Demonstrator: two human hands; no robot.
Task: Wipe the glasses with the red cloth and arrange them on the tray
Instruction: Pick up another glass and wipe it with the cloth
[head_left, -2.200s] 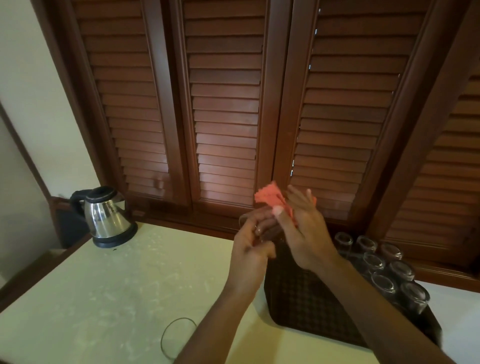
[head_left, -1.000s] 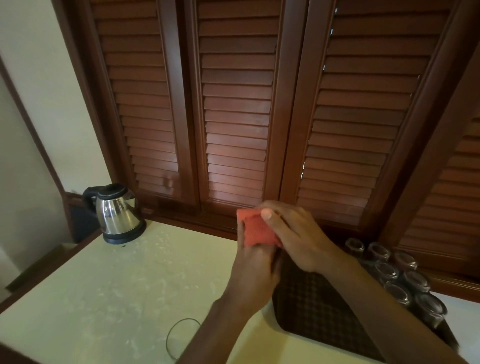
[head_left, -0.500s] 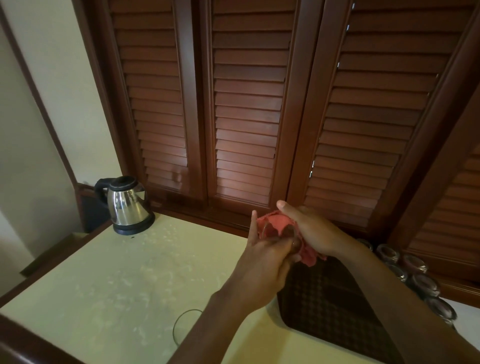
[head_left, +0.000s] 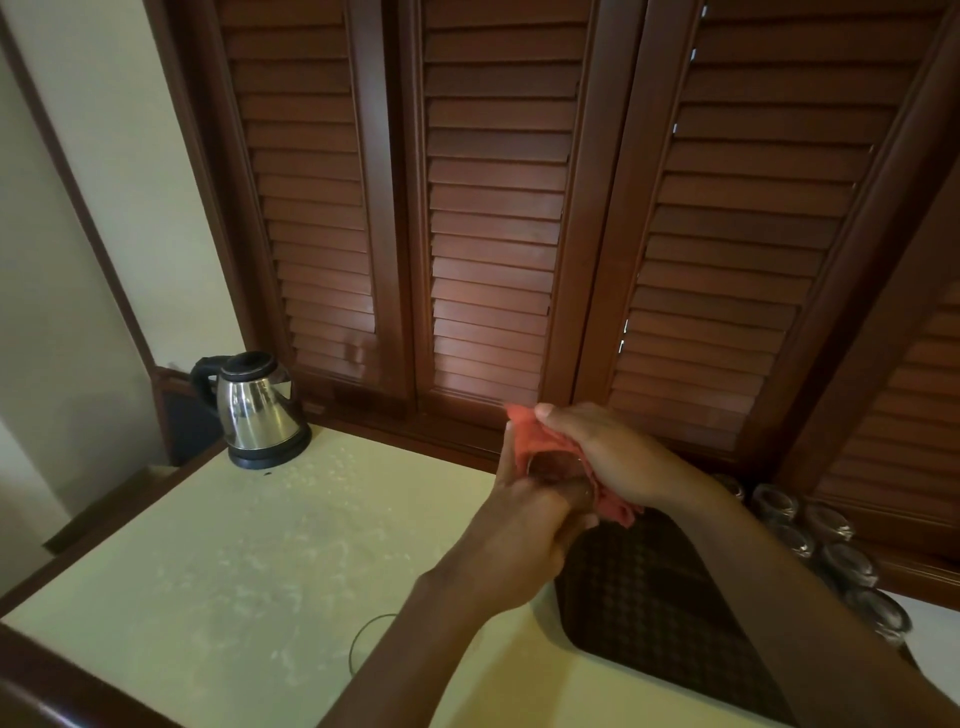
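Both hands meet above the near-left edge of the tray (head_left: 670, 613). Left hand (head_left: 524, 540) is curled round a glass (head_left: 558, 470); only a bit of its rim and wall shows between the hands, mostly hidden by fingers and cloth. Right hand (head_left: 618, 457) grasps the red cloth (head_left: 540, 441), thumb on top, cloth pressed against the glass. The cloth wraps the far side of the glass, and one end hangs out below the right palm, over the tray. Can't tell whether the cloth goes inside the glass.

Relative to the grip: the tray is directly below and to the right, dark with a woven check pattern. The other glasses (head_left: 826, 540) stand in a cluster to the right of the grip, along the tray's far-right side, partly hidden behind the right forearm. Can't tell whether they stand rim up or rim down.

Surface: pale yellowish table top (head_left: 249, 561) with a dark wood border. A steel electric kettle (head_left: 254, 410) with black lid and handle sits at the far-left corner, well apart from the grip. A thin dark wire loop (head_left: 369, 639) lies on the top below the left forearm.

Room: dark brown louvred shutters (head_left: 498, 208) span the wall behind the grip; a plain light wall (head_left: 104, 182) is at left.
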